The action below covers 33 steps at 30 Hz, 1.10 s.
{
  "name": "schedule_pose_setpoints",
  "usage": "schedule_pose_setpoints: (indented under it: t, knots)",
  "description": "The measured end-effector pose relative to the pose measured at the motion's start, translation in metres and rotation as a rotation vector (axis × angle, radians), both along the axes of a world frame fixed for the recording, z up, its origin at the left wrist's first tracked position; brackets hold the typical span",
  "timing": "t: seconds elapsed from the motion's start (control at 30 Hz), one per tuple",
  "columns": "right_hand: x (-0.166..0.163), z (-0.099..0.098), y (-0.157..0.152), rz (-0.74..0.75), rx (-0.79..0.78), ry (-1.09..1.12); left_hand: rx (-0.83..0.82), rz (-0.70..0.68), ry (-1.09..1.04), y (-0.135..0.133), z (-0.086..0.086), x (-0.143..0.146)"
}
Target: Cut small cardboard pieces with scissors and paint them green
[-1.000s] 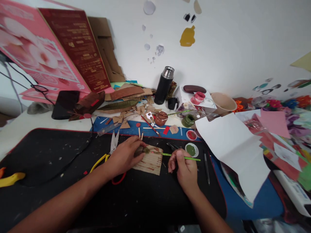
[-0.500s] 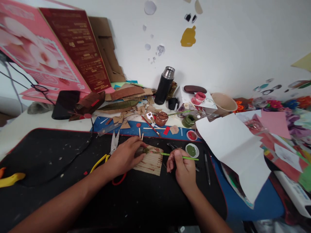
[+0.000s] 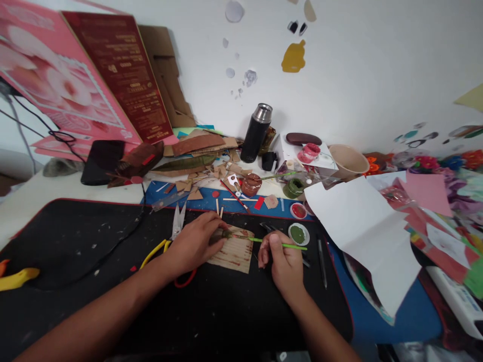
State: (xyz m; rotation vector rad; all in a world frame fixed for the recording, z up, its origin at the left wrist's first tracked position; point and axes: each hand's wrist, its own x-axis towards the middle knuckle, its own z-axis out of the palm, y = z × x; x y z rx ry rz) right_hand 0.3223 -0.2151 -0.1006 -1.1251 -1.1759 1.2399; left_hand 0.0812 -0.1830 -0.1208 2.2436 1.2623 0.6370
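My right hand is closed round a thin green paintbrush, whose tip reaches left to a small dark green piece. My left hand pinches that piece and holds it down on a striped scrap of corrugated cardboard lying on the black mat. A round lid of green paint sits just right of the brush handle. A lid of red paint lies a little behind it.
Scissors and yellow-handled pliers lie left of my left hand. A black flask, a brown paint jar, cardboard scraps, a bowl and a folded white sheet crowd the back and right.
My right hand has slid slightly left along the mat with the brush. My left hand stays put on the piece.
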Motion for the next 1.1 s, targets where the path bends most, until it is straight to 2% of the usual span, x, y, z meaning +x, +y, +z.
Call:
schedule_pose_setpoints:
  t: [0.27, 0.47, 0.77, 1.1]
  knots:
    - [0.004, 0.005, 0.003, -0.075, -0.002, -0.001, 0.005, -0.003, -0.004, 0.000, -0.002, -0.001]
    - [0.000, 0.003, 0.001, -0.021, -0.031, 0.023, 0.031, -0.002, 0.009, -0.002, -0.001, 0.000]
    - [-0.006, -0.001, 0.000, 0.023, 0.017, -0.035, 0.148, -0.013, 0.121, -0.005, -0.003, 0.002]
    - [0.002, 0.001, -0.001, -0.014, 0.006, -0.032, 0.138, -0.010, 0.115, -0.005, -0.002, 0.002]
